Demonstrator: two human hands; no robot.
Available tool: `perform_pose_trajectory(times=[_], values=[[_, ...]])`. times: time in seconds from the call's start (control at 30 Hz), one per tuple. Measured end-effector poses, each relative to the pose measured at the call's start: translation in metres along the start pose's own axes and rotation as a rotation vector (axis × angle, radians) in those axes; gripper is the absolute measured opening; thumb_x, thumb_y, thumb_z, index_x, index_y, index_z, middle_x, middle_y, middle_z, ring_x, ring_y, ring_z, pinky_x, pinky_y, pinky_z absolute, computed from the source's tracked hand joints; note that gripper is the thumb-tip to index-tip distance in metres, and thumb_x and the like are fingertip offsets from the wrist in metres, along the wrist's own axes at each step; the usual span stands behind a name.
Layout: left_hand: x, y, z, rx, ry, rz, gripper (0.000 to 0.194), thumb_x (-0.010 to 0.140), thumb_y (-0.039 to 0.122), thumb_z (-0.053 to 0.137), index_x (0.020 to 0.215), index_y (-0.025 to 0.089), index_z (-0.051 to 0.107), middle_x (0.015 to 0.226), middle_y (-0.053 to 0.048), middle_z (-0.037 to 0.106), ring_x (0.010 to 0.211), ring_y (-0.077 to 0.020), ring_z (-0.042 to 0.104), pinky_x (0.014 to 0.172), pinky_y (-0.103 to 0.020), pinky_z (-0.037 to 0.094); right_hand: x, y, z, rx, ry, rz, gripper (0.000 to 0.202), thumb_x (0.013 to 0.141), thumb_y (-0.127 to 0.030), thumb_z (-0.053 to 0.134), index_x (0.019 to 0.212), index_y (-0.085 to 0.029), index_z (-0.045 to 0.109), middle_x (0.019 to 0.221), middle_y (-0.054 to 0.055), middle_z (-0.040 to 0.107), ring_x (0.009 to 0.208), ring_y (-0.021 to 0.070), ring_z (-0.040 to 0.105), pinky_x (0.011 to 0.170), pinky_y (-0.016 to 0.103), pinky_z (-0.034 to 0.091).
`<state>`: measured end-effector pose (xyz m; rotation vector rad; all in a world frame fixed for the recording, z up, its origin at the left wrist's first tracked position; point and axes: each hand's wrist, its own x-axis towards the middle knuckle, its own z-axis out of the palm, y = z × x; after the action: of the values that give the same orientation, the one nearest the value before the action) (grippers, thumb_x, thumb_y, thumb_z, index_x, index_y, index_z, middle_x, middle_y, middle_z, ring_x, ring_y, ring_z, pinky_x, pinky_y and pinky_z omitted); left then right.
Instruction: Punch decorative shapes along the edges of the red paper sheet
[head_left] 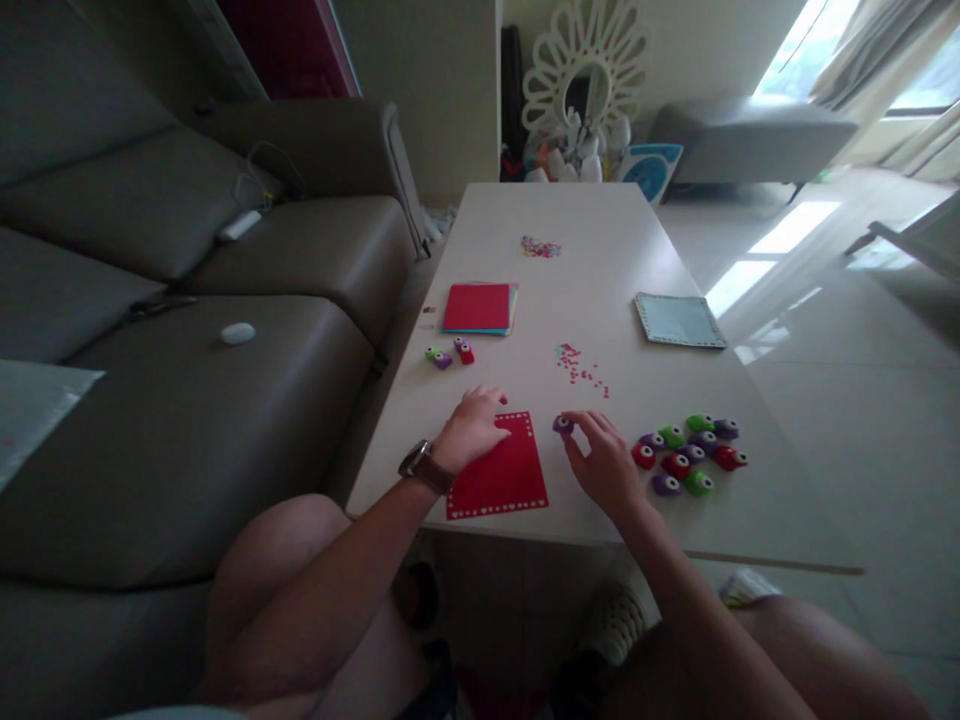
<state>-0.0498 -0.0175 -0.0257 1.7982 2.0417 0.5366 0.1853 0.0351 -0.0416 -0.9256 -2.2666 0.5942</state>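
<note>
A red sheet (501,474) with small holes punched along its edges lies at the table's near side. My left hand (474,428) rests over its upper left part, fingers apart, with nothing seen in it. Just right of the sheet, my right hand (600,455) pinches a small purple punch (562,425) between thumb and fingers. Several purple, green and red punches (676,464) are grouped to the right of that hand. Beyond both hands, small red paper bits (574,365) are scattered on the table.
On the white table (577,300) are a stack of coloured sheets (476,307), several more punches (463,351) near the left edge, a pale punched sheet (679,320) at right and a far pile of paper bits (540,247). A sofa (292,380) stands at left.
</note>
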Motion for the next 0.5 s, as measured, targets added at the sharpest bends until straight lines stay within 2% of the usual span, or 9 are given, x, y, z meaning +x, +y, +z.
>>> perform_pose_trajectory(times=[0.1, 0.23, 0.5], values=[[0.004, -0.001, 0.008, 0.03, -0.034, -0.005, 0.042, 0.074, 0.019, 0.081, 0.112, 0.015, 0.064, 0.112, -0.011, 0.061, 0.103, -0.027, 0.059, 0.096, -0.041, 0.05, -0.002, -0.001, 0.002, 0.001, -0.027, 0.012, 0.024, 0.095, -0.017, 0.051, 0.114, -0.024, 0.063, 0.108, 0.01, 0.07, 0.104, 0.0274, 0.064, 0.089, 0.042, 0.051], [0.011, -0.004, 0.012, -0.035, -0.096, -0.051, 0.045, 0.071, 0.018, 0.084, 0.111, 0.016, 0.063, 0.108, -0.008, 0.064, 0.095, -0.0224, 0.062, 0.087, -0.034, 0.051, -0.002, -0.003, 0.001, 0.011, -0.051, 0.026, 0.023, 0.093, -0.014, 0.052, 0.111, -0.022, 0.063, 0.108, 0.009, 0.07, 0.104, 0.0268, 0.064, 0.09, 0.041, 0.051], [0.01, 0.004, 0.007, -0.005, -0.162, -0.138, 0.043, 0.071, 0.023, 0.085, 0.108, 0.02, 0.064, 0.101, -0.006, 0.071, 0.091, -0.0233, 0.065, 0.079, -0.034, 0.048, -0.003, -0.001, 0.0, 0.007, -0.059, 0.022, 0.023, 0.092, -0.012, 0.053, 0.11, -0.022, 0.064, 0.108, 0.009, 0.07, 0.104, 0.0266, 0.063, 0.091, 0.04, 0.05]])
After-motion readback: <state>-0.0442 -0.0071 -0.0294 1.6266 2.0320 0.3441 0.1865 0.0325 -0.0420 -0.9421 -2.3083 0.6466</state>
